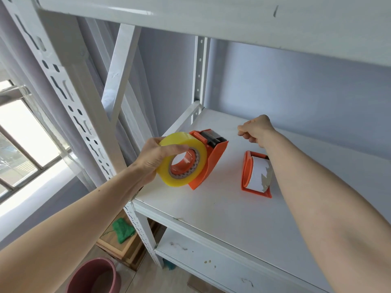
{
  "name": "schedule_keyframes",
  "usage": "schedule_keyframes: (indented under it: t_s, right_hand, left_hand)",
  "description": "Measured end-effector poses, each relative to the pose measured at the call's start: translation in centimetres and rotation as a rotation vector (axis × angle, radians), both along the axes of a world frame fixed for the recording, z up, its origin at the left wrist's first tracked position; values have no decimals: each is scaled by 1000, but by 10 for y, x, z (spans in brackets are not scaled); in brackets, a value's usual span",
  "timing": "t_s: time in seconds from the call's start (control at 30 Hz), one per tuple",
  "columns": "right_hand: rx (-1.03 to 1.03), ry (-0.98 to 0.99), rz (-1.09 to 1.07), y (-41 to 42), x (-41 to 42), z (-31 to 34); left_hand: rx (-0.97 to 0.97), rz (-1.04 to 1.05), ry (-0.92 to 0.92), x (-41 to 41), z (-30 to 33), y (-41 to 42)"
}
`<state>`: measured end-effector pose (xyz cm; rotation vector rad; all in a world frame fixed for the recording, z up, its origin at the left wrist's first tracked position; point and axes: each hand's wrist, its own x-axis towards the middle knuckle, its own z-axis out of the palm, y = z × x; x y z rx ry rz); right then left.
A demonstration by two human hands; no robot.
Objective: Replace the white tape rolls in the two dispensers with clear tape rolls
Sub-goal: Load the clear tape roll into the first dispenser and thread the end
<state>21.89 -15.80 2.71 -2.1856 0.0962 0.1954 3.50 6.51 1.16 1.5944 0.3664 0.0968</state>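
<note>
Nearest the lens, two bare forearms reach up onto a white metal shelf (222, 210). At the shelf's left front corner, the left hand (151, 159) has its grip clamped on a yellowish roll of clear packing tape (190, 142), thumb laid over the top of it; the roll sits on the hub of an orange plastic tape dispenser with a black cutter bar (213, 153). Ahead of that cutter, the right hand (257, 130) has its fingers pinched together, seemingly on the free end of the clear film, though the film itself is too faint to make out. Just to the right, apart from the first, a second orange dispenser (246, 172) lies with a torn white tape roll (259, 175) in it. So one swap looks nearly done: the step in hand seems to be threading the clear tape over the cutter. Next comes seating that end on the blade, then pulling the white roll from the second dispenser.
</note>
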Motion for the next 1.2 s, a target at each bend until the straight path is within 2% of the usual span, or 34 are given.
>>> schedule_keyframes:
  t_s: [0.3,0.47,0.63,0.7,0.8,0.9,1.0,1.2]
  right_hand:
    - [167,340,20,22,-19,17]
    - [377,609,15,33,-36,17]
    - [583,697,-106,43,-53,6]
    - [623,622,-201,41,-49,1]
    - [458,204,-313,27,-30,-2]
    - [212,-124,-159,2,-14,10]
    - [18,-257,70,-15,-8,29]
    - [-12,-402,156,-22,-6,41]
  left_hand:
    - [-301,158,-95,10,21,-10]
    - [-349,247,-109,19,33,-12]
    - [-374,304,-86,24,37,-20]
    - [-353,276,-90,23,38,-20]
    - [-280,138,-112,15,34,-7]
    - [-94,-2,-112,6,25,5]
    - [78,-124,-75,1,20,5]
    - [207,-247,-29,2,22,-4]
